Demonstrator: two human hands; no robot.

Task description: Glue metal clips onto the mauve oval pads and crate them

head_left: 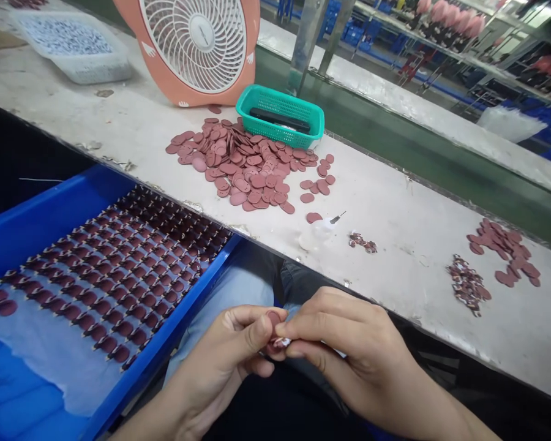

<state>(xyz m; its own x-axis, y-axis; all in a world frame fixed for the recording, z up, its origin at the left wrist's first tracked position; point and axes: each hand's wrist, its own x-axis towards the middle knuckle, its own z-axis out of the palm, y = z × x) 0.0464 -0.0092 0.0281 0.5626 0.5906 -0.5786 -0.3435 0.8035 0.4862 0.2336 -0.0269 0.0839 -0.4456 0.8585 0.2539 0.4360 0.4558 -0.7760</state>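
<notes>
My left hand (224, 361) and my right hand (349, 349) meet low in the view, above my lap. Between the left thumb and forefinger is a small dusky-pink oval disc (273, 324). The right fingertips pinch a small white patterned piece (281, 344) against it; the fingers hide most of both. To the left, a blue tray (73, 196) holds long rows of dark-red oval pieces (114, 288) on a white sheet. A loose heap of pink oval discs (243, 165) lies on the white bench (395, 294), beyond my hands.
A teal plastic basket (280, 116) holding a black object stands behind the heap. Nearby are a small translucent glue bottle (316, 236), patterned scraps (468, 285), more discs (502, 251), a peach fan (197, 49) and a white tray (68, 46).
</notes>
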